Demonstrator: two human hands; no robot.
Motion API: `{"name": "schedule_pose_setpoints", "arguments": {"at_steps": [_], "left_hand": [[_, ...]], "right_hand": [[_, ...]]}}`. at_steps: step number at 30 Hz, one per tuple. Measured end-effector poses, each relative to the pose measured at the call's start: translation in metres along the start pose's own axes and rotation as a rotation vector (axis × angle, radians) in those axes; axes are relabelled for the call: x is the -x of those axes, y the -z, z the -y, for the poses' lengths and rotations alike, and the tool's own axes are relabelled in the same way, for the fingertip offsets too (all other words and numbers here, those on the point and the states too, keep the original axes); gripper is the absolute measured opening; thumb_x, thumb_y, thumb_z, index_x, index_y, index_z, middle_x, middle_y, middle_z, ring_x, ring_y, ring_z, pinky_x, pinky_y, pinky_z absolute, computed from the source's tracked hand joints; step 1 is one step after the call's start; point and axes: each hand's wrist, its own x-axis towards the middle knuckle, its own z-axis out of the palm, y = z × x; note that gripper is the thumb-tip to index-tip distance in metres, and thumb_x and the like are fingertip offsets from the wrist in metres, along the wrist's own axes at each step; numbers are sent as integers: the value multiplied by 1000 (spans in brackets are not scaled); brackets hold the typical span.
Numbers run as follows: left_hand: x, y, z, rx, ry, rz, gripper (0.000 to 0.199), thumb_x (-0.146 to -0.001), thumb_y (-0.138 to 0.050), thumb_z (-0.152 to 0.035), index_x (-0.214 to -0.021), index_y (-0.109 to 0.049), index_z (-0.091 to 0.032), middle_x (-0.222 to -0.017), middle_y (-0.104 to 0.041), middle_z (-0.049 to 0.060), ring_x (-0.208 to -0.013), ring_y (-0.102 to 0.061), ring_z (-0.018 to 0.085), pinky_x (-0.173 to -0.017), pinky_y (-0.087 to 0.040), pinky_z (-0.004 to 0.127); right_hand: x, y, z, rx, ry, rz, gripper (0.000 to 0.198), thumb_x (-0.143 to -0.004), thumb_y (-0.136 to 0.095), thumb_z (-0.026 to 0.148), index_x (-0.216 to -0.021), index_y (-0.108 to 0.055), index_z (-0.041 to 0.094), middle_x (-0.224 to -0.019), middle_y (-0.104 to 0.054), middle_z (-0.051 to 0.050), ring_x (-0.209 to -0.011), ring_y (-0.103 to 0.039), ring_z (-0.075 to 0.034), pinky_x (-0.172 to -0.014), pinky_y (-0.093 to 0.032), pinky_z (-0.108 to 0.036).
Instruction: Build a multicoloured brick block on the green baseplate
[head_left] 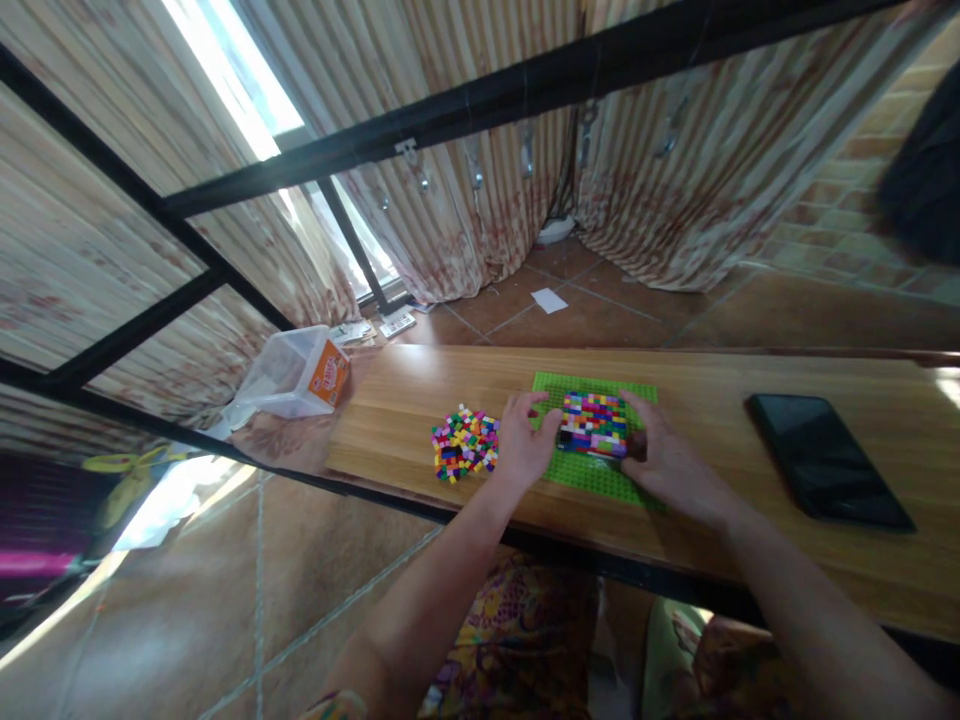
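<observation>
A block of many-coloured building bricks [592, 423] sits on the green studded baseplate [574, 476] in the head view. My left hand [523, 440] is at the block's left side, thumb and fingers apart, with the thumb tip close to its edge. A small red piece [535, 409] shows between that thumb and the fingers; whether it is touched I cannot tell. My right hand [664, 455] curves around the block's right end, forefinger at the far corner and thumb at the near corner. Loose bricks [465, 443] lie piled left of my left hand, partly hidden by it.
A black phone or tablet [829, 460] lies at the right of the wooden table [705, 385]. Beyond the table's left end, a clear plastic box [289, 372] with an orange label lies on its side. Black metal bars [450, 110] cross in front of the curtains.
</observation>
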Motion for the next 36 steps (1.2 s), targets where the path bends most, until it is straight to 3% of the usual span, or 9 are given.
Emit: {"name": "schedule_pose_setpoints", "arguments": {"at_steps": [4,10,20,24,31,36], "left_hand": [[3,41,21,-149,-18,-40,22,-85,-59,-10,-104,-68,-18,-104,-68,7,-93,-63,19,-90,-52,36],[8,78,38,-370,-113,119,26,-83,-56,-3,-95,-72,-19,-104,-70,7,-103,-63,21,-99,-49,39],[15,65,28,-520,-233,219,14,-86,-65,-21,-97,-74,-20,-110,-69,8,-108,-61,24,-101,-46,42],[10,55,25,-592,-239,258,13,-85,-63,-18,-89,-75,-20,-105,-70,7,-103,-62,24,-100,-46,41],[6,48,26,-635,-235,238,16,-88,-60,-17,-84,-75,-18,-101,-71,8,-97,-62,23,-95,-47,40],[3,51,30,-672,-238,216,21,-93,-55,-21,-83,-74,-18,-102,-71,8,-99,-62,23,-97,-46,41]], "right_hand": [[-1,1,-3,-39,55,75,93,-70,-71,22,-153,-31,24,-155,-38,-15,-137,-48,-37,-114,-40,-54],[-7,-5,-6,-52,16,76,88,-76,-74,39,-152,-32,25,-154,-41,-16,-139,-45,-40,-116,-36,-59],[-6,2,-4,-76,15,117,86,-79,-72,40,-153,-32,28,-155,-43,-13,-135,-50,-41,-112,-40,-61],[-6,2,-4,-68,-8,127,89,-77,-73,38,-154,-30,27,-155,-43,-14,-136,-50,-40,-112,-40,-61],[-6,3,1,-83,-6,111,85,-75,-73,35,-151,-36,28,-151,-47,-12,-131,-55,-37,-109,-45,-56],[-5,3,3,-56,-7,108,83,-76,-73,36,-150,-37,26,-153,-46,-13,-136,-50,-36,-114,-39,-56]]}}
